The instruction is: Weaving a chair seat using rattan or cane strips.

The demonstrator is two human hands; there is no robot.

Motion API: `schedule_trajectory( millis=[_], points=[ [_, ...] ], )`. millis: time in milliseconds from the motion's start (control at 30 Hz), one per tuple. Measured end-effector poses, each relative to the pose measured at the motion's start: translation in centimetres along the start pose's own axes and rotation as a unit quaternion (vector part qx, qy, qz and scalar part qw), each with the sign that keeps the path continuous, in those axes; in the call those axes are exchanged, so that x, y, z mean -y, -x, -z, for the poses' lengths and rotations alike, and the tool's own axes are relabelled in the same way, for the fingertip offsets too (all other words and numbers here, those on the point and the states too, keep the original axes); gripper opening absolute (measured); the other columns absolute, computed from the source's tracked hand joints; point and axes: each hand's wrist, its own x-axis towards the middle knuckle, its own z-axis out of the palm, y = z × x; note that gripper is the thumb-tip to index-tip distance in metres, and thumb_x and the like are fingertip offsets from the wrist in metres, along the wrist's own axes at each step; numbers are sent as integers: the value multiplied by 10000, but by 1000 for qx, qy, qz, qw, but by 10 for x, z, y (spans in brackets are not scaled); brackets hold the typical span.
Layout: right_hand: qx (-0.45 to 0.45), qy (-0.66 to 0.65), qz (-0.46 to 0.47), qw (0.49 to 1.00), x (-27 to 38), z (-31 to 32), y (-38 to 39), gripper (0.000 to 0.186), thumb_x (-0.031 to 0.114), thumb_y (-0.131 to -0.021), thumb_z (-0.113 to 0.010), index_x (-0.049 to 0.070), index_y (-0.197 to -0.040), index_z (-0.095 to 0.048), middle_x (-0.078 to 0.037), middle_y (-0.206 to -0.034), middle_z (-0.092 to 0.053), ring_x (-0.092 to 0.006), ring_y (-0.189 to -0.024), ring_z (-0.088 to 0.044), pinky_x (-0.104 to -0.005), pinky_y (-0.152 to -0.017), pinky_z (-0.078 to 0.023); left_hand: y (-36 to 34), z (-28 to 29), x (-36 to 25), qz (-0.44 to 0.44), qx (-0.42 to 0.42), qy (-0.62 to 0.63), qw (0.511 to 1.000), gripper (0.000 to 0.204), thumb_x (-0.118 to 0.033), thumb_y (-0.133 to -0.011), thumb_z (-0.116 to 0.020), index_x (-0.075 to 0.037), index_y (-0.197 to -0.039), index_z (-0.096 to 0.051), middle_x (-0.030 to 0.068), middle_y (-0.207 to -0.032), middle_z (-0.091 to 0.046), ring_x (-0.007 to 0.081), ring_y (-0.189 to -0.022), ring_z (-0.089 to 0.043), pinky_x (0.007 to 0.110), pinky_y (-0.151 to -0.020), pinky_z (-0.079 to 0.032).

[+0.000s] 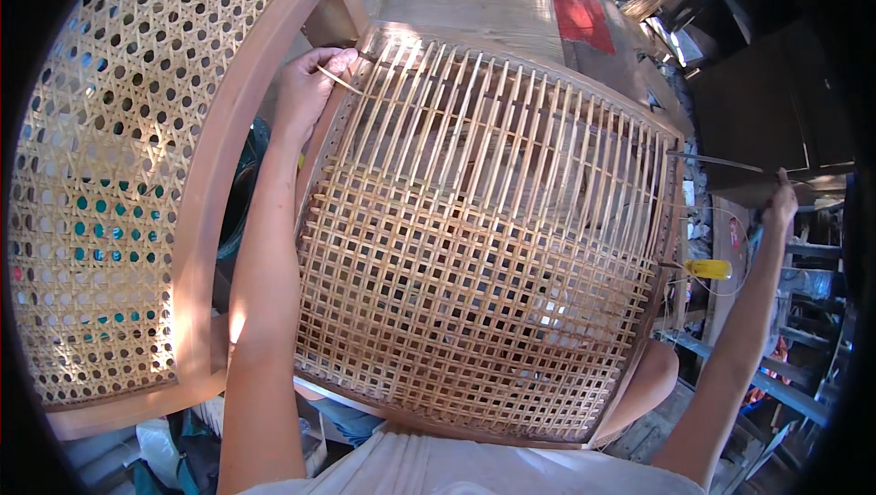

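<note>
A wooden frame (659,303) lies in front of me with cane strips woven across it. Its near half is a tight square lattice (474,303), while the far half holds mostly lengthwise strips (493,112) with a few crossing ones. At the far left corner my left hand (310,84) is closed in a pinch on a short end of cane strip (339,81). Stretched out far to the right, my right hand (781,201) is closed on a long cane strip (716,161) that runs from the frame's right rail; its fingertips are small and dark.
A yellow-handled tool (708,269) sticks out from the frame's right rail. A second wooden frame with patterned cane webbing (109,148) stands close on the left. Beyond lie wooden boards (470,11) with a red patch (584,20). Dark shelving (812,312) stands at the right.
</note>
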Motion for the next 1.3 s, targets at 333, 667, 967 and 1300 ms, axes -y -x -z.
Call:
schedule_trajectory(
  millis=[333,667,967,1300],
  points=[
    [339,-152,-145,917,20,-156,265,327,445,-931,-677,120,-945,-652,78,-638,-467,-42,-471,-393,-191,-428,-279,-15,26,8,100,61,51,992,305,-296,-976,-648,-31,-1127,-656,-17,-933,-637,68,-863,-577,235,-782,-473],
    [108,221,305,920,7,-176,248,447,328,-928,-668,-22,-669,-568,-174,-567,-473,-194,-524,-424,-362,-549,-419,-11,12,0,-65,-18,116,991,152,-85,-922,-693,-56,-1063,-644,10,-920,-660,91,-881,-637,236,-783,-505],
    [-16,412,261,873,34,-122,149,423,426,-896,-613,12,-830,-671,-257,-801,-647,-427,-799,-655,-470,-748,-500,-13,22,14,-36,-29,62,997,210,-167,-918,-724,5,-1032,-683,-3,-944,-646,73,-864,-595,216,-781,-475],
    [-94,454,202,862,81,-42,74,389,466,-876,-577,115,-956,-725,-228,-982,-703,-423,-1007,-653,-477,-860,-506,-22,32,25,-31,10,20,999,244,-170,-972,-657,23,-1122,-656,16,-1067,-641,68,-935,-583,234,-879,-471]
  ],
)
